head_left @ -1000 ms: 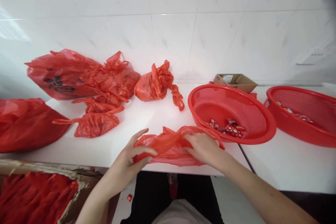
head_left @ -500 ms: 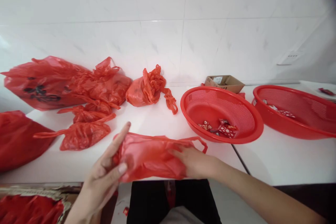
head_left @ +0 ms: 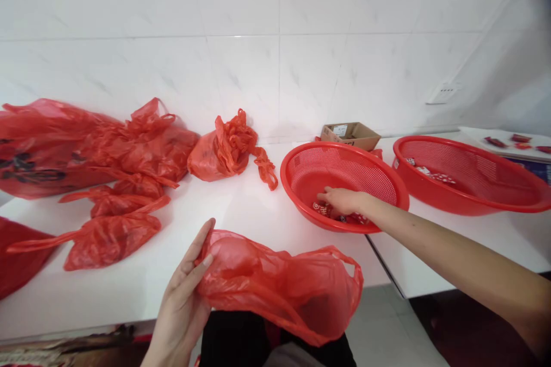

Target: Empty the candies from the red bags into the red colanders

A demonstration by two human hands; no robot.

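Observation:
My left hand (head_left: 189,287) grips the closed end of a thin red plastic bag (head_left: 258,281), thumb in front and fingers behind. The bag lies sideways at the table's front edge, its mouth and handle loops spread toward the right. My right hand (head_left: 342,200) is down inside a red plastic colander (head_left: 297,152), fingers curled over small wrapped packets (head_left: 321,209) with red and white print. Its fingertips are partly hidden, so what they hold cannot be made out.
Knotted red bags (head_left: 114,238) and larger filled bags (head_left: 142,149) stand left. Another tied bag (head_left: 215,155) sits by the wall. A second red colander (head_left: 465,200) with packets is at right. Behind is a small cardboard box (head_left: 357,135). A gap (head_left: 385,266) divides the tables.
My right hand has left the bag and moved into the near colander. The bag's mouth has spread open to the right. My left hand keeps hold, and the view has shifted right.

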